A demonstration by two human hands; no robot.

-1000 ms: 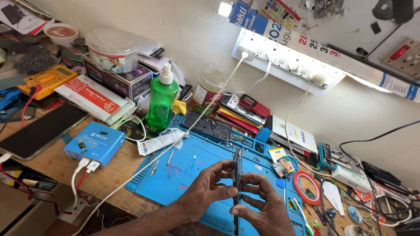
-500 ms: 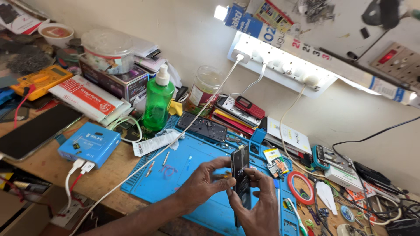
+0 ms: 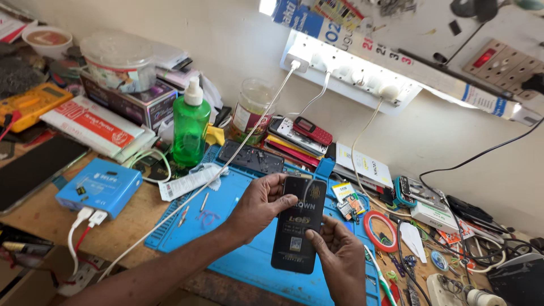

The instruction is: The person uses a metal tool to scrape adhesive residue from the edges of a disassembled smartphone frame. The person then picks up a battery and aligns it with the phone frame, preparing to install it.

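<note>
Hands share a black phone panel [image 3: 298,224], held upright over the blue mat [image 3: 226,226]. Left hand [image 3: 258,204] grips its top-left edge w/ thumb on the face; right hand [image 3: 340,258] pinches the lower right edge, fingers behind. To do this well: hold by edges only, keep it low over the mat, away from the cable [image 3: 226,164] and green bottle [image 3: 190,127].
</note>
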